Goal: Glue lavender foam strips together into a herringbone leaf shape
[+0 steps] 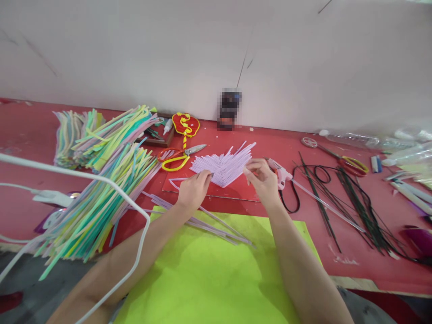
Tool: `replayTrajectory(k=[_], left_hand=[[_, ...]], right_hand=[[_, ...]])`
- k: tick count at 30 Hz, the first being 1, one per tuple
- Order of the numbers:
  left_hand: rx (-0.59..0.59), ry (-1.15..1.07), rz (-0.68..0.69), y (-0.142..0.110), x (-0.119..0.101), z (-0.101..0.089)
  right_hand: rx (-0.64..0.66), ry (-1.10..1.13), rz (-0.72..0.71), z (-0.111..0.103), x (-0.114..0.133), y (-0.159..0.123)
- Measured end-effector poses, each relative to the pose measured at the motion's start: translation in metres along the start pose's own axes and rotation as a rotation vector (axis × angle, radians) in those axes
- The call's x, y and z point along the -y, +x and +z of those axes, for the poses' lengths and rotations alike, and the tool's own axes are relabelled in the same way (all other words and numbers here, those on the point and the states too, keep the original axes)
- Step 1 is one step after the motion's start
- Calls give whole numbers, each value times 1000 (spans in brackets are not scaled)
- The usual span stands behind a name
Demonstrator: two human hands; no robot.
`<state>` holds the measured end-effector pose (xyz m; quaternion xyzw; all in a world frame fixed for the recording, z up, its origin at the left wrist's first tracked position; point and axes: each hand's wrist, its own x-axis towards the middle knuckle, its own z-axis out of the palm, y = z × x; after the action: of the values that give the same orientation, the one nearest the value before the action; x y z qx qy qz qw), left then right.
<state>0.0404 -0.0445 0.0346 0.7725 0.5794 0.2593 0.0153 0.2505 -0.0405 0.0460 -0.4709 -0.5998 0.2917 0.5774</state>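
Note:
A fan-shaped piece of lilac pipe cleaners [222, 166], laid in a V pattern, rests on a red board [232, 192]. My left hand [194, 191] is closed at its lower left edge, with a tiny dark spot at the fingertips that I cannot identify. On the other side, my right hand [263, 180] is pinched close to the right edge; whatever lies between thumb and finger is too small to make out. A pink glue gun [281, 174] with a clear glue stick lies just behind my right hand. Loose lilac pipe cleaners [216, 228] lie below my left wrist.
Bundles of coloured pipe cleaners [111, 193] fill the left side. Yellow-and-red-handled scissors [182, 157] lie near a red and yellow ornament [185, 125]. Dark green wires [357, 207], more scissors [353, 165] and plastic bottles [351, 138] are at right. A white cable [135, 204] crosses the left foreground.

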Motion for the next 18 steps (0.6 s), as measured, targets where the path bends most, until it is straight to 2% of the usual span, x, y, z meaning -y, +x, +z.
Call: replayTrajectory(k=[4, 7, 10, 13, 18], left_hand=[[-40, -15, 106, -1, 2, 4], [-31, -51, 245, -1, 2, 7], [-5, -88, 306, -2, 2, 9], [18, -91, 291, -2, 2, 10], [-17, -81, 135, -1, 2, 6]], right_hand=[[248, -59, 231, 9, -2, -3], [370, -65, 249, 15, -1, -7], [332, -194, 201, 16, 0, -9], [274, -318, 181, 15, 2, -9], [362, -206, 225, 14, 8, -10]])
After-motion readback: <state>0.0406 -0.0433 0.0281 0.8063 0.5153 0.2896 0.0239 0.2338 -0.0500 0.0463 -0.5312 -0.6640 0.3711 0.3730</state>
